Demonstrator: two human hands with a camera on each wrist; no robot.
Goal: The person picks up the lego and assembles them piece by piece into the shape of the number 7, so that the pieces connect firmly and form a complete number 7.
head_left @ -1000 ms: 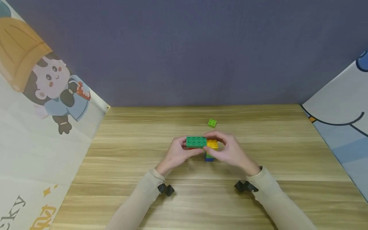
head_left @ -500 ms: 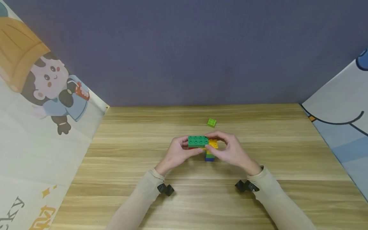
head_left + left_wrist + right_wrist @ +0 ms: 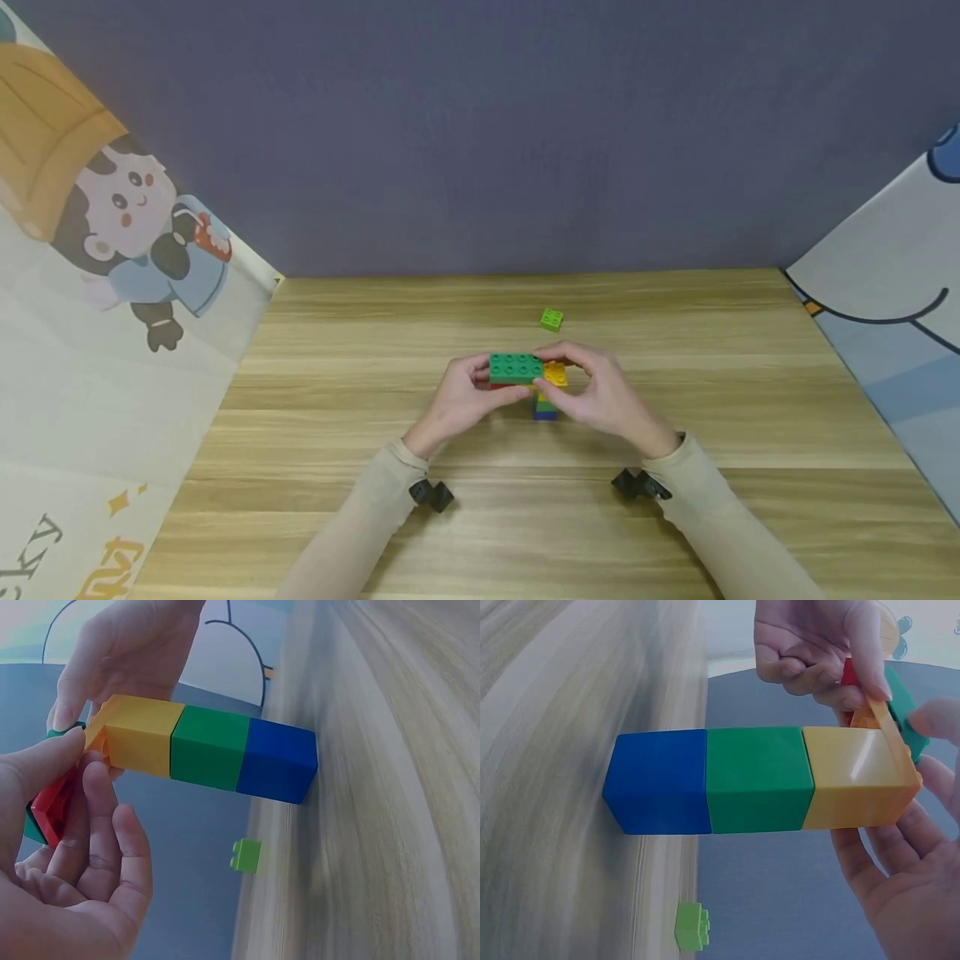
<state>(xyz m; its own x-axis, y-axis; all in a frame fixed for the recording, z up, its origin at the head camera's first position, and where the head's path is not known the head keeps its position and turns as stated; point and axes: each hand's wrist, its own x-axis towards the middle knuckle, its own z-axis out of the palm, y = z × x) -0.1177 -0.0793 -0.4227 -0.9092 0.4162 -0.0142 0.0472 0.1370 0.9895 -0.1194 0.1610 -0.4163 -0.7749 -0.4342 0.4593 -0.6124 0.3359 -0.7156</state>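
A tower of a blue cube (image 3: pixel 277 761), a green cube (image 3: pixel 761 780) and a yellow cube (image 3: pixel 847 772) stands upright on the table. On its top lies an orange-yellow brick (image 3: pixel 556 373) that reaches out to the left. A long green brick (image 3: pixel 514 367) sits over that overhang, with a red brick (image 3: pixel 54 804) below it, mostly hidden by fingers. My left hand (image 3: pixel 461 400) grips the red brick from the left, its thumb against the orange-yellow one. My right hand (image 3: pixel 603 392) pinches the green brick's right end between thumb and forefinger. How firmly the bricks are joined is hidden.
A small lime-green brick (image 3: pixel 552 319) lies on the wooden table (image 3: pixel 360 333) behind the tower. A dark blue-grey panel (image 3: pixel 525 142) rises at the table's back edge, with printed cartoon panels on both sides.
The green brick has shifted slightly right over the orange-yellow brick, mostly in the first half second. Both hands stay almost in place, and the tower stands as before.
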